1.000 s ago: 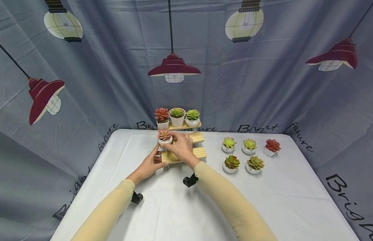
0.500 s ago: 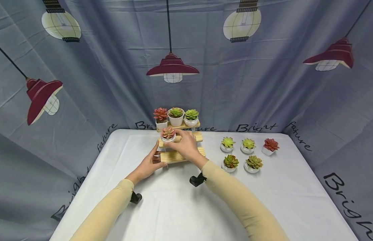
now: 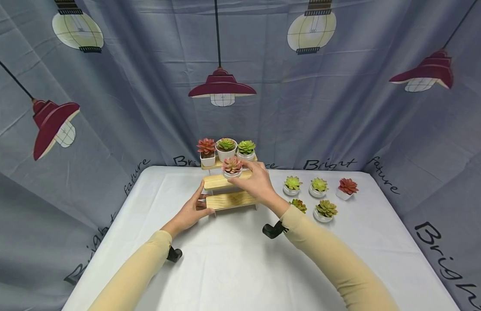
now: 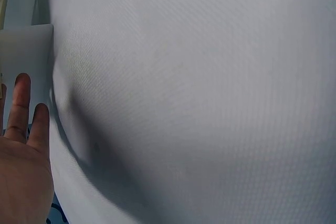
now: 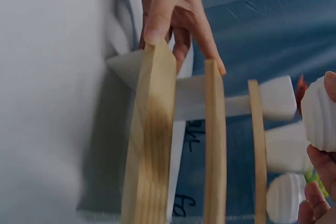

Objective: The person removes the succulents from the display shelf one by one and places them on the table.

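Observation:
My right hand (image 3: 259, 182) pinches a pink succulent (image 3: 232, 166) in a small round white pot, lifted in front of the middle tier of a wooden three-tier stand (image 3: 230, 200). In the right wrist view the ribbed white pot (image 5: 318, 116) is apart from the boards, with fingertips around it. My left hand (image 3: 189, 214) is at the stand's left end. Its thumb touches the end of the lowest board (image 5: 149, 145) and its index finger reaches the middle board (image 5: 214, 145). In the left wrist view, fingers (image 4: 20, 103) extend straight beside a white side panel (image 4: 26, 51).
On the top tier stand a red succulent (image 3: 206, 149), a green one (image 3: 226, 147) and a light green one (image 3: 246, 149). Several potted succulents, including a red one (image 3: 347, 188) and an olive-green one (image 3: 326, 211), stand right on the white-covered table (image 3: 224, 268). A printed curtain (image 3: 154, 95) hangs behind.
My right hand has lifted the pink succulent from the left end of the middle tier and carried it right and up. My left hand stays at the stand's left end.

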### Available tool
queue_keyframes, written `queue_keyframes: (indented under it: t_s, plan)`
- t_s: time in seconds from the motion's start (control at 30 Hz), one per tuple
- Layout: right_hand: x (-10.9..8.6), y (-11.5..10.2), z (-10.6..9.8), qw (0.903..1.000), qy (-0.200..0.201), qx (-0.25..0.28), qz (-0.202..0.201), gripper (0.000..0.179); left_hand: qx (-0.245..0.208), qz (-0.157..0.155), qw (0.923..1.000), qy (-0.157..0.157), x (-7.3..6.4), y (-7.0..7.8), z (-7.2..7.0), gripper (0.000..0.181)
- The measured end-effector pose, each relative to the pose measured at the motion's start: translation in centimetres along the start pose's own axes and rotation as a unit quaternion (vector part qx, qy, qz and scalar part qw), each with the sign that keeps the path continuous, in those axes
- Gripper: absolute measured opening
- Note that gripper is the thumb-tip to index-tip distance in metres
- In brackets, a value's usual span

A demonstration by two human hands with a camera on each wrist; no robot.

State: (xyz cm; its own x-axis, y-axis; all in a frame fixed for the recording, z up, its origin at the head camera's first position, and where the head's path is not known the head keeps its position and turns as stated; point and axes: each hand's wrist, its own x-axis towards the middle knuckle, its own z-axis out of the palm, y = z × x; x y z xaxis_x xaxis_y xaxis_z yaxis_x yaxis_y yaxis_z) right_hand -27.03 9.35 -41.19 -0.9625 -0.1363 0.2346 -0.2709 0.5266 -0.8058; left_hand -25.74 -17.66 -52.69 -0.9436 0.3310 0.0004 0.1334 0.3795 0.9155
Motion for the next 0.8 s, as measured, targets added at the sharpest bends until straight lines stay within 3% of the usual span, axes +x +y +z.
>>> queue_keyframes:
  t_s: [0.43, 0.8]
  plan:
    - [-1.8, 2.7, -6.1, 0.9998, 0.008, 0.003, 0.017, 0.082, 0.005, -0.011, 0.9999, -0.005, -0.2, 0.1, 0.0, 0.109]
    - [-4.2, 6.3, -12.2, 0.9961, 0.025, -0.011, 0.083, 0.099, 0.009, -0.011, 0.9999, -0.001, -0.3, 0.2, 0.0, 0.109]
